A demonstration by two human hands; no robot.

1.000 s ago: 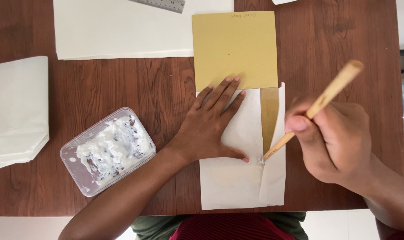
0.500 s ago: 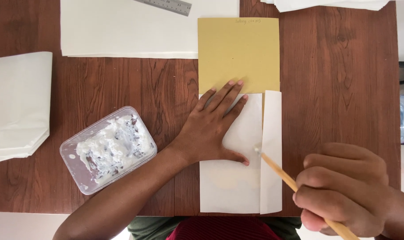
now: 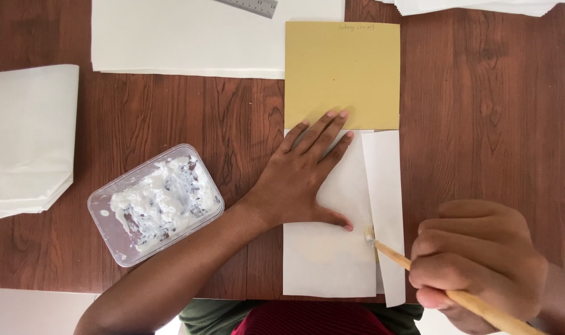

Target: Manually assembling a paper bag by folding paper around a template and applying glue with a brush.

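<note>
My left hand [image 3: 307,177] lies flat, fingers spread, on a folded white paper [image 3: 329,260] that wraps a mustard-yellow card [image 3: 341,74]. The card sticks out past the paper's far edge. My right hand [image 3: 478,263] grips a wooden brush [image 3: 419,270]; its tip touches the seam where the narrow right flap [image 3: 385,186] overlaps the paper, just beside my left thumb. A clear plastic tub of white paste [image 3: 155,201] stands to the left of my left forearm.
A large white sheet [image 3: 195,37] with a metal ruler [image 3: 248,6] on it lies at the far edge of the wooden table [image 3: 481,124]. A stack of folded white paper [image 3: 25,139] sits at the left, more white paper [image 3: 475,6] at the top right.
The right flap, raised a second ago with yellow card showing beneath, now lies folded flat. My right hand dropped toward me and lowered the brush; its tip stays at the seam.
</note>
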